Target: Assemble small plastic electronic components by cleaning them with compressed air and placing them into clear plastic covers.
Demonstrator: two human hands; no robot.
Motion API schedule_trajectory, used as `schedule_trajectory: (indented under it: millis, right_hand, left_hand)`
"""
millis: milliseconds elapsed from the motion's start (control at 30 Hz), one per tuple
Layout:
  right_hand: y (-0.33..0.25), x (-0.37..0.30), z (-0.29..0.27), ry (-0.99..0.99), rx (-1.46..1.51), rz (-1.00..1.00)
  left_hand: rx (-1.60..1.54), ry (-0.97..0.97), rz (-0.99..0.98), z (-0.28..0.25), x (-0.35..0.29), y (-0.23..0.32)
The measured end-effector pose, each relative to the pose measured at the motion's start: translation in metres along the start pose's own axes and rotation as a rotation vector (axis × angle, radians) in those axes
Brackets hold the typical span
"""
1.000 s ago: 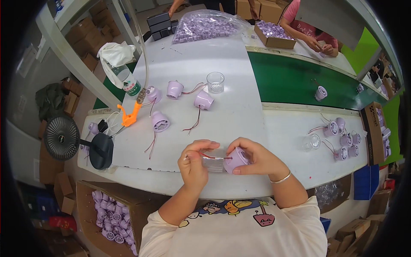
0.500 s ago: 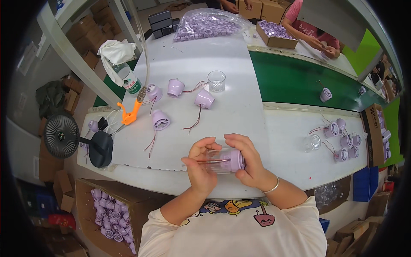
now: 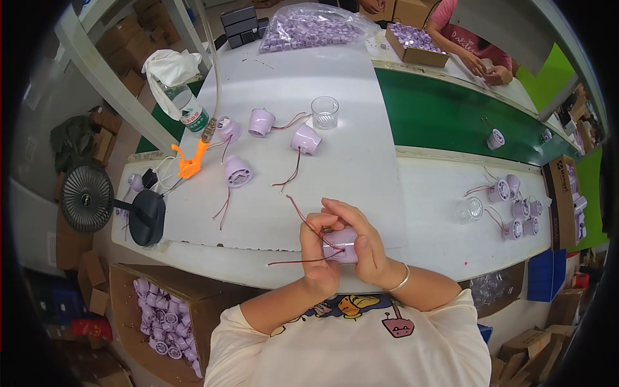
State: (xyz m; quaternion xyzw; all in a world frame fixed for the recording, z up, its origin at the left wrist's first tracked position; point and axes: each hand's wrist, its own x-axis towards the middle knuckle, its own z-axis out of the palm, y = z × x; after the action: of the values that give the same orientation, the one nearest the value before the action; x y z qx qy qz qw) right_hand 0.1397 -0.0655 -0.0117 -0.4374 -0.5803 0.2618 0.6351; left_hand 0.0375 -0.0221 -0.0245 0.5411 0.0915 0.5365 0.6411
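Note:
Close to the table's front edge, both my hands are closed around a lilac plastic housing (image 3: 343,248). My left hand (image 3: 316,253) wraps its left end and my right hand (image 3: 369,250) grips its right end, fingertips meeting over the top. Thin red and dark wires (image 3: 293,262) come out of the housing's side and spread left past my left fingers. The ends of the housing are hidden in my palms, and no clear cup shows between them. Ahead on the table lie several lilac housings (image 3: 305,139) with loose wires, beside an upright clear cup (image 3: 324,113).
An orange-handled air gun (image 3: 191,161) hangs at left near a black fan (image 3: 90,198). Below left stands a carton (image 3: 213,309) of lilac housings. More housings (image 3: 512,229) and a clear cup (image 3: 469,209) lie at right. Across the green belt (image 3: 438,109), another person works.
The clear cup seen around the wires in my hands no longer shows. The wires now hang outside, and my left hand has moved right, closing around the housing.

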Motion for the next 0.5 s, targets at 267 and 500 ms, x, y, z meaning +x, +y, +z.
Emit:
schedule_trajectory:
  millis: [267, 500]
  right_hand:
    - [0.0, 0.006, -0.014, 0.154, 0.505, 0.438]
    - [-0.017, 0.009, -0.025, -0.119, -0.057, 0.19]
  left_hand:
    - [0.412, -0.213, -0.278, -0.021, 0.026, 0.004]
    - [-0.733, 0.128, -0.998, -0.045, 0.044, 0.015]
